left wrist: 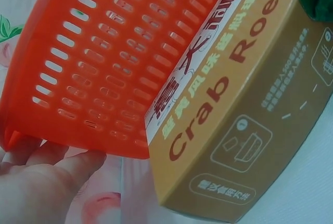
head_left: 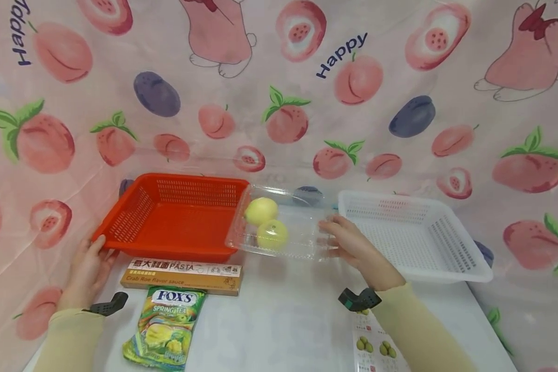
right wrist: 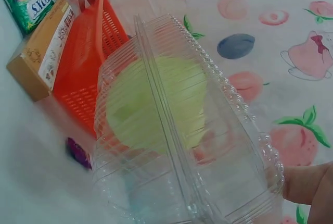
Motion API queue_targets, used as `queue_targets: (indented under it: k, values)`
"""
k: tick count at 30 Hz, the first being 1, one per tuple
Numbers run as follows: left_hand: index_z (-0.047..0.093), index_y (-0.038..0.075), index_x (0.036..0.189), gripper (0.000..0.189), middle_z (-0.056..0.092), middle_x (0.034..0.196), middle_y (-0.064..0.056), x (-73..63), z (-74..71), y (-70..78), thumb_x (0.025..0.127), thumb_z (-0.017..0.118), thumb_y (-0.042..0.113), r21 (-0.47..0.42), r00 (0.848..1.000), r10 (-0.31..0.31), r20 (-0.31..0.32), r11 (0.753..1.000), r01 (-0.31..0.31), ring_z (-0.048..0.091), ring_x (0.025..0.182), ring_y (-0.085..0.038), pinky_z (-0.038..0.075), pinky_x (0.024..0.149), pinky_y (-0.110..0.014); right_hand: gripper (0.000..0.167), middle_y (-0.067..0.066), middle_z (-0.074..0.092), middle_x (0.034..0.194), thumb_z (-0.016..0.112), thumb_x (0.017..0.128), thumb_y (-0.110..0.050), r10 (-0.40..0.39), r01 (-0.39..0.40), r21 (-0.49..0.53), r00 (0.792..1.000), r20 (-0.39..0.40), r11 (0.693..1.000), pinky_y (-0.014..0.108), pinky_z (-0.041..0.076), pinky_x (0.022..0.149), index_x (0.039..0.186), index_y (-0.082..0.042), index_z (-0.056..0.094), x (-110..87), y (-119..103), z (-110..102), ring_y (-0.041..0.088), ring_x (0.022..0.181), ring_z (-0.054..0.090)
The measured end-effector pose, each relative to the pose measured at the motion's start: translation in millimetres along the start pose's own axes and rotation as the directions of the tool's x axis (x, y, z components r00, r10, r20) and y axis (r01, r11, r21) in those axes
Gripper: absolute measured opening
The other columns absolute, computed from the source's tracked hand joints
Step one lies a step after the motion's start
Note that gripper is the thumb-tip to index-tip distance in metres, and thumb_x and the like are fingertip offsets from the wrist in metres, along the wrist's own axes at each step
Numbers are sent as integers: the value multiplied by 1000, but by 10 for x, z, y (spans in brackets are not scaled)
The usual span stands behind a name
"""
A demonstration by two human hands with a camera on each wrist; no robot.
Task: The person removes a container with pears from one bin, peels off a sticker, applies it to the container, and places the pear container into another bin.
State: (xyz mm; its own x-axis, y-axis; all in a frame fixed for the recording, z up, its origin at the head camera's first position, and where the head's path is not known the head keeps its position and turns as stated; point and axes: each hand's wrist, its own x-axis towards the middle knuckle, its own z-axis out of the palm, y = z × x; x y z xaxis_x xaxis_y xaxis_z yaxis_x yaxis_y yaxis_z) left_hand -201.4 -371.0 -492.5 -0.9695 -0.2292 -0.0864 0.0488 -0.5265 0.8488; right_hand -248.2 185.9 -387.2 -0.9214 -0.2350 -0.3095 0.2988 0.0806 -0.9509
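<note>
My left hand (head_left: pixel 86 266) grips the front left corner of the red plastic basket (head_left: pixel 190 222), thumb at the rim. In the left wrist view its fingers (left wrist: pixel 78 166) lie against the underside of that rim. With my right hand (head_left: pixel 353 248) I hold the right end of a clear plastic clamshell box (head_left: pixel 302 235). Inside, toward its left side, are two round yellow-green fruits (head_left: pixel 273 235). The box is raised, and its left edge overlaps the basket's right rim in the head view. The right wrist view shows the box's ribbed side and closed seam (right wrist: pixel 161 96).
A pasta box (head_left: pixel 181 279) lies along the basket's front, with a green Fox's candy bag (head_left: pixel 167 325) before it. A white basket (head_left: pixel 418 232) stands at the right. Beneath my right forearm is a printed sheet (head_left: pixel 372 343). Peach-print cloth (head_left: pixel 260 129) hangs behind the table.
</note>
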Motion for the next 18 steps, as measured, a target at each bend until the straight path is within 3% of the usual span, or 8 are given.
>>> queue_targets:
  k: [6,13,18]
  values:
    - [23,34,156,69,18,158,3,-14,9,8,97,59,30,-8,1000,-17,-15,1000,17,34,133,-12,36,101,-27,71,26,33,147,54,101,-27,26,-27,-32,999,-36,999,56,41,100,153,0,14,-186,200,-127,46,130,40]
    - [23,31,156,68,18,157,2,-3,6,10,97,58,29,-19,1000,-8,-13,1000,8,36,132,-12,46,93,-25,67,24,38,142,56,100,-27,22,-25,-76,999,-42,997,51,47,92,151,-3,20,-375,455,-174,43,125,45]
    - [24,33,156,68,18,158,3,-17,7,-3,97,58,30,-5,1000,-20,-12,1000,20,33,134,-11,42,97,-26,65,24,41,139,56,100,-27,2,-4,-85,1000,-25,996,52,48,89,150,-3,23,-502,640,-189,43,121,47]
